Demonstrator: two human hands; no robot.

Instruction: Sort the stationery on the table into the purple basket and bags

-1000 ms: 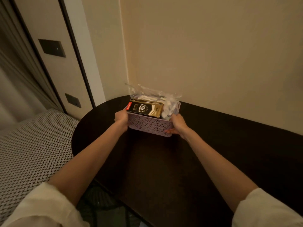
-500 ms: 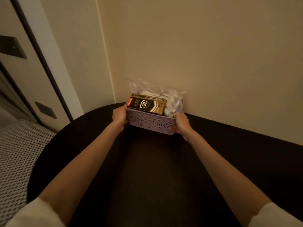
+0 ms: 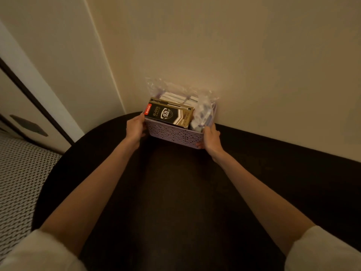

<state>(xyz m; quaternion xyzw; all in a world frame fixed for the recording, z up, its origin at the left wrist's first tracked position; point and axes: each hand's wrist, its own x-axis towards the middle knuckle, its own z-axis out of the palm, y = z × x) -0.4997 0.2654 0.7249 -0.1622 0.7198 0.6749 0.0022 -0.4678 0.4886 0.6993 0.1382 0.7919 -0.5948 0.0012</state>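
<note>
From the head view, a purple basket (image 3: 173,133) sits at the far edge of a dark desk (image 3: 175,202), up against a smooth cream wall (image 3: 254,65). The basket is a small plastic rectangle whose near wall is pierced all over with a lacy flower pattern. The desk top is matte and near-black, with a rounded left end.

The left hand (image 3: 135,128) grips the basket's left end, fingers curled round its corner. The right hand (image 3: 210,138) clasps the right end, thumb along the rim and fingertips wrapped under the lower corner.

Inside the basket, a flat cardboard pen box (image 3: 169,114) lies tilted against the near rim; it is black and gold with a red tab at its left end and "0.5 mm" printed on a shield. Behind and to the right of it stand crinkled clear plastic bags (image 3: 203,110), glossy and rumpled, rising above the rim and touching the wall. Their contents are pale and blurred.

Both forearms are bare, with loose white sleeves (image 3: 39,251) at the bottom corners. At left is a surface with a black-and-white woven pattern (image 3: 19,182).
</note>
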